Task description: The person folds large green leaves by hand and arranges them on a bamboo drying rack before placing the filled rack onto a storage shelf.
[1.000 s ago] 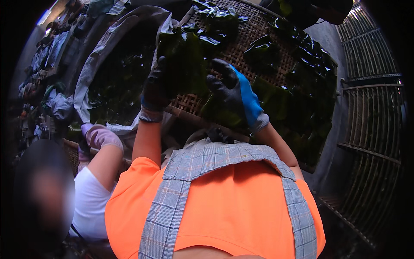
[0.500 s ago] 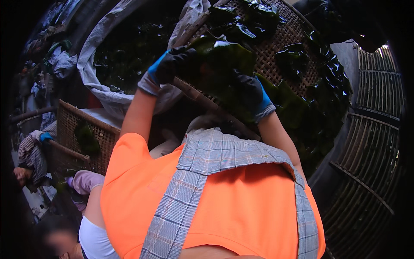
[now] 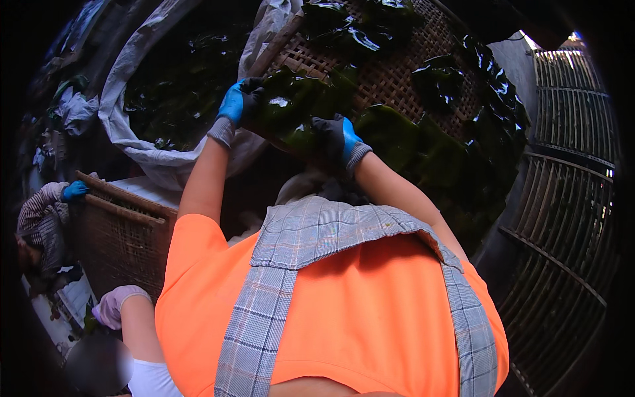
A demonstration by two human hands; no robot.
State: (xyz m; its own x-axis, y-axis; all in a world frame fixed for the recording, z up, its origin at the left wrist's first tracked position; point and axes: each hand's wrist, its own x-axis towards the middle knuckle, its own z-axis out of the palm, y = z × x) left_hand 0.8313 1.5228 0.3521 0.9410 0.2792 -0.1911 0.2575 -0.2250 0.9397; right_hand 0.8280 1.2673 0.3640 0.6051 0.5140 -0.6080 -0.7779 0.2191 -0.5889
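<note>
My left hand (image 3: pixel 239 100), in a blue and black glove with a grey cuff, is closed on the left end of a wet, glossy, dark green leafy sheet (image 3: pixel 291 109). My right hand (image 3: pixel 340 137), gloved the same way, pinches the sheet's near right part. It stretches between both hands over the near left edge of a woven bamboo tray (image 3: pixel 390 89). More such dark green sheets (image 3: pixel 397 139) lie flat across the tray, some overlapping. Dark fingertips blend into the leaf, so their exact grip is partly hidden.
Left of the tray stands a container lined with a white plastic sack (image 3: pixel 119 126), full of dark green leaves. Farther left, a co-worker's blue-gloved hand (image 3: pixel 75 191) holds another woven tray (image 3: pixel 122 245). A second person's pink glove (image 3: pixel 119 304) is at lower left. Slatted bamboo racks (image 3: pixel 562 198) line the right.
My right hand has come left, closer to my left hand, with the sheet between them. The co-worker's tray at left has tilted, and the leaf on it no longer shows.
</note>
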